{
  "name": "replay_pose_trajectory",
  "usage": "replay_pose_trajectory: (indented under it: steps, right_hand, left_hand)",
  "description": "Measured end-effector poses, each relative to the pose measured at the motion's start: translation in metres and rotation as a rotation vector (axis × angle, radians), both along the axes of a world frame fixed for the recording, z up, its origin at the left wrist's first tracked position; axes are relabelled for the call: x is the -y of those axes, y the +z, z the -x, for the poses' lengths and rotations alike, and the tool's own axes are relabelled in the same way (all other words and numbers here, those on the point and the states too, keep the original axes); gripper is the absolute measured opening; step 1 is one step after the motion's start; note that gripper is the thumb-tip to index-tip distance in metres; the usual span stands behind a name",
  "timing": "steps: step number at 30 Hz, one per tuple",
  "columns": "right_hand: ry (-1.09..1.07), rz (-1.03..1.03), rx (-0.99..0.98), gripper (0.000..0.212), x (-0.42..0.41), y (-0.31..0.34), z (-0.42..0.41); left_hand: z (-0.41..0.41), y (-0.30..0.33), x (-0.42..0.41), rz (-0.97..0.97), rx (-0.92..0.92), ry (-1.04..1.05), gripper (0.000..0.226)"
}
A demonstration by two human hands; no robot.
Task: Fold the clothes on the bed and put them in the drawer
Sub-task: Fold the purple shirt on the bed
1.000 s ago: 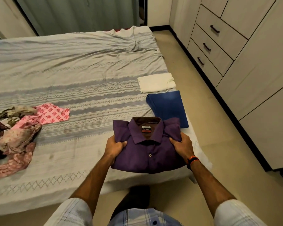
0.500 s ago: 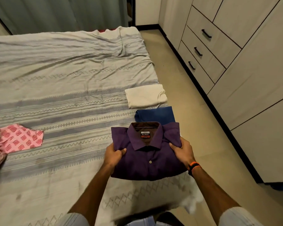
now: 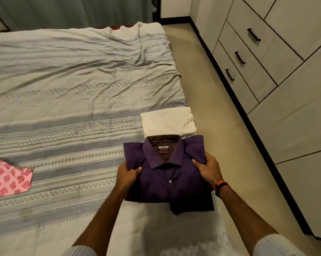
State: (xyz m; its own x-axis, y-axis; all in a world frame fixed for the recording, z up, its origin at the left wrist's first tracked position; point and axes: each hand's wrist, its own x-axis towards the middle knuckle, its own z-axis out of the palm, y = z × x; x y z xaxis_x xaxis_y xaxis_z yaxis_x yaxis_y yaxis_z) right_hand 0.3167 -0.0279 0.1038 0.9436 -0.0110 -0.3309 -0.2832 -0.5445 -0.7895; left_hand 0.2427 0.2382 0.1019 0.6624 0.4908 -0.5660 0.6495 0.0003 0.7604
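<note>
While both of our hands are clamped on the folded purple shirt (image 3: 167, 174), it sits near the right edge of the bed (image 3: 73, 93), collar pointing toward twelve o'clock; our left hand (image 3: 127, 177) pinches the shirt's nine o'clock side with the thumb on top, and our right hand (image 3: 208, 168), an orange and black band (image 3: 221, 186) on its wrist, grips the three o'clock side the same way; a darker folded piece (image 3: 193, 206) shows beneath the shirt at five o'clock, though we cannot tell whether it is part of the shirt or another garment; a folded cream cloth (image 3: 167, 121) lies just beyond the collar at twelve o'clock; a pink patterned cloth (image 3: 7, 179) lies well apart at nine o'clock; the drawers (image 3: 248, 58) with dark handles stand shut at two o'clock across the floor.
</note>
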Motion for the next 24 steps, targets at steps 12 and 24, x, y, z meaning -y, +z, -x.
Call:
replay_pose_trajectory:
  steps: [12,24]
  right_hand:
    - [-0.003,0.007,-0.028,0.033,-0.019,-0.068,-0.187]
    - [-0.016,0.004,-0.067,0.04,-0.025,-0.154,-0.309]
  left_hand:
    - [-0.175,-0.071,-0.021,0.043,-0.014,0.069,0.033]
    - [-0.278,-0.158,-0.045,0.066,-0.002,0.11,0.037]
